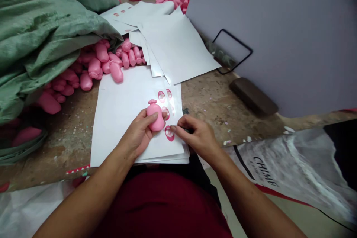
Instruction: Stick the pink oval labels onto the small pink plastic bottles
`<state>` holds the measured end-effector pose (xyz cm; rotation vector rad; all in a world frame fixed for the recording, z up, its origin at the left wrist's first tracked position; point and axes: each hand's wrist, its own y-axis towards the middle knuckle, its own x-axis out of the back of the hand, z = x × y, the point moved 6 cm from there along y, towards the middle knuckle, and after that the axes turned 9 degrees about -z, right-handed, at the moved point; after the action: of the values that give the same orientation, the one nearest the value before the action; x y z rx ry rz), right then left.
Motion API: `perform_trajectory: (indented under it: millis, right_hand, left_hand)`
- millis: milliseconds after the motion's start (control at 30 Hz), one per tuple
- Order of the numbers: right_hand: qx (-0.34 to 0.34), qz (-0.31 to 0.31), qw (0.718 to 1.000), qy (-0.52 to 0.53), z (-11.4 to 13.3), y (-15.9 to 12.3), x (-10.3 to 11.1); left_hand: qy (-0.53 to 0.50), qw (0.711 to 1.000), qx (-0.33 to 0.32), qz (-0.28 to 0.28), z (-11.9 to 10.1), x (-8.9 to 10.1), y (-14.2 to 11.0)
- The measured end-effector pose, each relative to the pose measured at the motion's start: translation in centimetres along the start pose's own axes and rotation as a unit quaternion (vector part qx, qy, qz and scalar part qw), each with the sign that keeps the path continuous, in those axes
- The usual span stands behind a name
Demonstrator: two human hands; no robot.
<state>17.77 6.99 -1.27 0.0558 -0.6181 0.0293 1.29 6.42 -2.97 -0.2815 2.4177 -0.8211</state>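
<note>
Head view; landmark, white sheet stack [118,115]. Left hand [141,130] closed round pink bottle [155,116], over the stack's right half, neck toward its far edge. Right hand [198,134] curled at the stack's right edge, thumb at oval label [169,134] (cannot tell whether fingers pinch it). Loose bottles [116,72] heaped by the stack's far-left corner.

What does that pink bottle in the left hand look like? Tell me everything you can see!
The pink bottle is one plain colour, smooth and a little shiny, and looks like plastic. It has a rounded body, a short narrow neck and a wider, bumpy top. No sticker shows on the side we see. The left hand holds it, with fingers around its body, above the white sheet. Its top points away from the person.
</note>
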Motion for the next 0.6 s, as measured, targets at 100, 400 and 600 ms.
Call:
perform_trajectory:
  millis: [100, 400, 600]
  right_hand:
    - [-0.111, 0.016, 0.975, 0.191, 0.0, -0.3, 0.6]
    - [-0.12, 0.03, 0.949, 0.291, 3.2, 0.4, 0.8]
    - [-0.111, 0.072, 0.96, 0.247, 3.5, 0.3, -0.2]
  left_hand:
    - [0.016, 1.0, -0.001, -0.004, 0.1, 0.1, 0.1]
    - [-0.006, 0.999, -0.013, 0.042, 0.0, -0.9, -2.0]
    - [-0.012, 0.995, 0.03, 0.092, 0.4, -1.5, -4.0]
